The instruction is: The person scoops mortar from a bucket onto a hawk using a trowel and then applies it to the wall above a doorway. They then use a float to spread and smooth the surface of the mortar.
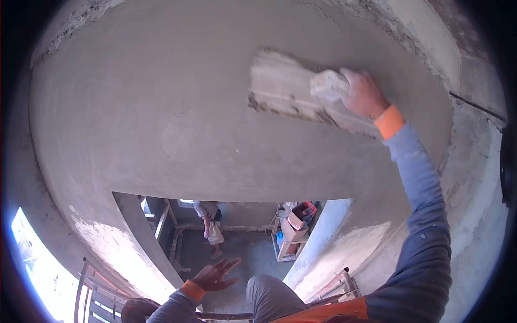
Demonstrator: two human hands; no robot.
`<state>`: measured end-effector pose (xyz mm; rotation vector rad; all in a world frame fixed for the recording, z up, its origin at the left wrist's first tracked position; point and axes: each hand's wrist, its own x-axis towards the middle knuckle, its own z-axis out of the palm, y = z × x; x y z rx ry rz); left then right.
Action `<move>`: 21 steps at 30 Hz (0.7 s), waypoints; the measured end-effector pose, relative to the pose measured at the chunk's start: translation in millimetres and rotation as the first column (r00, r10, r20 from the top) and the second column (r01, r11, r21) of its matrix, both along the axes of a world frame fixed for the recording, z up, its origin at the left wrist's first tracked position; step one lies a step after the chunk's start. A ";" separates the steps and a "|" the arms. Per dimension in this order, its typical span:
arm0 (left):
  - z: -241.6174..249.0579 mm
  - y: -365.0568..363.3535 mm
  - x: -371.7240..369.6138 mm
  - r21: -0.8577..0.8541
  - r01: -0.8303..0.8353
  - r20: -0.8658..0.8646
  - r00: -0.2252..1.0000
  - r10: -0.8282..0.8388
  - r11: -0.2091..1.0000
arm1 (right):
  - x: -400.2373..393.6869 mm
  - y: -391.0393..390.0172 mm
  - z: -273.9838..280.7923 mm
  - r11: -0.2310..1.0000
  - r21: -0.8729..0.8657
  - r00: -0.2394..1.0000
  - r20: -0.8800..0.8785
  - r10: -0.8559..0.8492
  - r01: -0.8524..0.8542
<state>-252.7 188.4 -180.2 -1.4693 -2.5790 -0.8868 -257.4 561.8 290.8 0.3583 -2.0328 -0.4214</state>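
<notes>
Plaster-caked float (pixel 301 94), long axis slanting down-right along the wall, gripped by right hand (pixel 363 94); left hand (pixel 215 275) spread.

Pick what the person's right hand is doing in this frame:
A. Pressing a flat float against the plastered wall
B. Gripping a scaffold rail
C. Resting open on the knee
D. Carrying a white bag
A. The right hand grips the handle of a flat float pressed against the grey plastered wall, while the left hand is held open and empty lower down.
</notes>
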 end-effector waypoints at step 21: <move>17.0 4.3 7.2 0.220 0.170 -0.013 0.985 -0.172 0.961 | -80.7 -156.5 73.1 0.991 -0.014 0.967 0.219 -0.129 0.135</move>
